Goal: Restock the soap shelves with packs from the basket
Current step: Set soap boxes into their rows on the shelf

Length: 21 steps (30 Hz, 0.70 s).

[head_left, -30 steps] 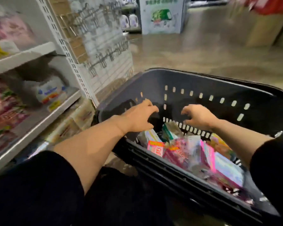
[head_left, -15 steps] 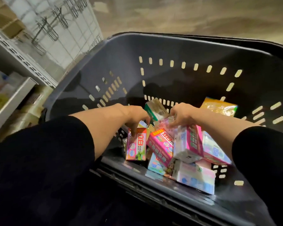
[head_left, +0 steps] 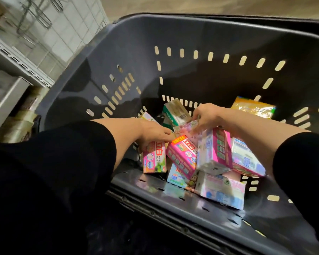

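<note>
Grey basket (head_left: pixel 129 57): left hand (head_left: pixel 153 134) grips a pink pack (head_left: pixel 154 159), right hand (head_left: pixel 207 116) pinches a floral pack (head_left: pixel 187 128).

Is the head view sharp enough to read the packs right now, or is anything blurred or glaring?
Head view: packs around the left hand and right hand are fairly sharp, large print legible; shelves at far left are motion-smeared; soft glare on the basket wall; wide-angle lens bows its rim.

Pink, white and green soap packs (head_left: pixel 184 157) lie jumbled in the dark slotted basket (head_left: pixel 201 39).
</note>
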Motion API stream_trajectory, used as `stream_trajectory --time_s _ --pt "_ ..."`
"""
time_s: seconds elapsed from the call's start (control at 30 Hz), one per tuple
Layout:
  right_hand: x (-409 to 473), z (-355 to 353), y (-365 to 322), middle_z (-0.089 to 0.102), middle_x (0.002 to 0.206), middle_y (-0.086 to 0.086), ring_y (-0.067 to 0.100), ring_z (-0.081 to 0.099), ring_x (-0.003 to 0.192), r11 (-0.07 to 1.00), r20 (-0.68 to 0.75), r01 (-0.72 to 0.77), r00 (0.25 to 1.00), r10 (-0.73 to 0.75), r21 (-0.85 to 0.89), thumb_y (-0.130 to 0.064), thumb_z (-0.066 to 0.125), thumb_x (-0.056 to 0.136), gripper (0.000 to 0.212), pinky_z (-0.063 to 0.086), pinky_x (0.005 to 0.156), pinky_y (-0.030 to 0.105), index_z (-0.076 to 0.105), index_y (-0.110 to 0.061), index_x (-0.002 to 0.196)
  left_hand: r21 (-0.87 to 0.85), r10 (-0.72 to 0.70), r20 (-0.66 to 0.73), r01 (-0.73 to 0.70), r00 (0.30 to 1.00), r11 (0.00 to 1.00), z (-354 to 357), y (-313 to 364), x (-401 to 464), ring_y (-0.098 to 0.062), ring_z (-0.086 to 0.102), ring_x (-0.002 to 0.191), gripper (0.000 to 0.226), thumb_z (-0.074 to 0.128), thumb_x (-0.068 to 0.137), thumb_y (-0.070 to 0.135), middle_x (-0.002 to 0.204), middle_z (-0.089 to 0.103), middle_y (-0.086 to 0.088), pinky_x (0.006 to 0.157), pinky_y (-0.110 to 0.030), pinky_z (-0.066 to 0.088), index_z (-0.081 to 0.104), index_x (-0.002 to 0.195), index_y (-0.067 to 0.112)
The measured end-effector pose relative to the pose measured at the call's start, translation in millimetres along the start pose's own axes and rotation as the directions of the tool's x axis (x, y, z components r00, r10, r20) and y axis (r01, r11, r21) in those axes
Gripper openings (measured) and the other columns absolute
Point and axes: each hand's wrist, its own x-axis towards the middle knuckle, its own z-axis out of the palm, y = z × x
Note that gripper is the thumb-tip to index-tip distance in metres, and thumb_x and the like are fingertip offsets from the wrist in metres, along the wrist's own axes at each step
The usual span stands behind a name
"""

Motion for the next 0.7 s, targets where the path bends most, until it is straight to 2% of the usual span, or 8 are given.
stream_trajectory --time_s 0.1,0.2,0.33,0.43,0.5,0.6,0.67,0.7 --pt "-9.0 -5.8 -4.1 0.063 0.095 0.001 0.014 0.063 0.082 0.999 0.007 0.032 0.999 -0.032 -0.023 -0.036 0.079 0.075 0.043 0.048 0.060 0.023 0.064 -0.016 0.110 0.016 0.011 -0.045 -0.011 0.999 1.000 -4.2 0.1 -5.4 -0.015 0.046 0.119 0.086 0.084 0.070 0.023 0.136 0.044 -0.001 0.095 -0.022 0.033 0.036 0.141 0.020" --pt "-24.9 -18.3 -7.0 0.064 0.102 0.002 0.015 0.061 0.087 0.990 -0.014 0.057 0.998 -0.059 -0.127 -0.036 0.080 0.074 0.042 0.046 0.064 0.025 0.067 -0.013 0.107 0.012 -0.103 -0.091 0.104 0.991 0.994 -9.3 -4.9 -15.9 -0.005 0.041 0.095 0.070 0.084 0.067 0.036 0.118 0.051 0.003 0.082 -0.019 0.031 0.046 0.125 0.023" --pt "-48.0 -40.3 1.0 0.067 0.102 0.003 0.015 0.059 0.089 0.976 -0.021 0.063 0.997 -0.069 -0.208 -0.017 0.078 0.076 0.025 0.045 0.070 0.025 0.072 -0.010 0.100 -0.083 -0.243 -0.244 0.230 0.939 0.970 -19.1 -13.6 -44.3 -0.012 0.049 0.091 0.065 0.085 0.060 0.041 0.102 0.050 0.004 0.072 -0.022 0.031 0.050 0.110 0.019" --pt "-58.1 -37.2 3.8 0.069 0.094 0.002 0.013 0.063 0.080 0.979 0.118 0.048 0.993 -0.025 -0.197 -0.019 0.080 0.075 0.023 0.048 0.064 0.022 0.071 -0.009 0.094 -0.150 -0.303 -0.415 0.264 0.858 0.953 -27.3 -10.4 -66.9 -0.019 0.054 0.095 0.076 0.080 0.048 0.053 0.099 0.051 0.002 0.076 -0.027 0.039 0.053 0.109 0.017" --pt "-63.1 -25.4 5.7 0.070 0.097 0.001 0.017 0.066 0.088 0.976 0.229 0.037 0.973 0.012 -0.213 -0.028 0.083 0.070 0.040 0.055 0.078 0.030 0.069 -0.010 0.103 -0.211 -0.316 -0.508 0.239 0.802 0.948 -29.0 -6.4 -80.4 -0.020 0.053 0.086 0.072 0.079 0.043 0.055 0.093 0.052 0.002 0.072 -0.030 0.036 0.053 0.100 0.020" --pt "-72.2 -12.9 12.6 0.070 0.109 0.006 0.025 0.066 0.103 0.996 0.284 -0.061 0.955 0.078 -0.069 -0.024 0.085 0.068 0.053 0.053 0.091 0.042 0.063 -0.014 0.116 -0.287 -0.340 -0.575 0.206 0.744 0.935 -27.8 3.8 -98.5 -0.012 0.045 0.072 0.058 0.085 0.048 0.044 0.080 0.045 0.008 0.063 -0.033 0.032 0.039 0.079 0.028" --pt "-77.4 -10.7 15.7 0.068 0.112 0.009 0.029 0.063 0.107 0.986 0.267 -0.154 0.955 0.132 0.064 -0.025 0.083 0.070 0.055 0.051 0.090 0.042 0.059 -0.015 0.118 -0.303 -0.354 -0.601 0.206 0.716 0.931 -26.4 12.5 -108.4 -0.013 0.048 0.073 0.057 0.075 0.044 0.055 0.080 0.046 0.007 0.063 -0.035 0.038 0.038 0.078 0.028" --pt "-80.8 -9.9 14.9 0.068 0.111 0.008 0.029 0.063 0.107 0.974 0.258 -0.191 0.954 0.155 0.120 -0.035 0.083 0.068 0.058 0.050 0.089 0.042 0.059 -0.017 0.117 -0.308 -0.358 -0.607 0.205 0.710 0.929 -25.7 16.8 -112.6 -0.012 0.048 0.073 0.056 0.069 0.042 0.059 0.081 0.046 0.008 0.064 -0.035 0.040 0.038 0.078 0.029"
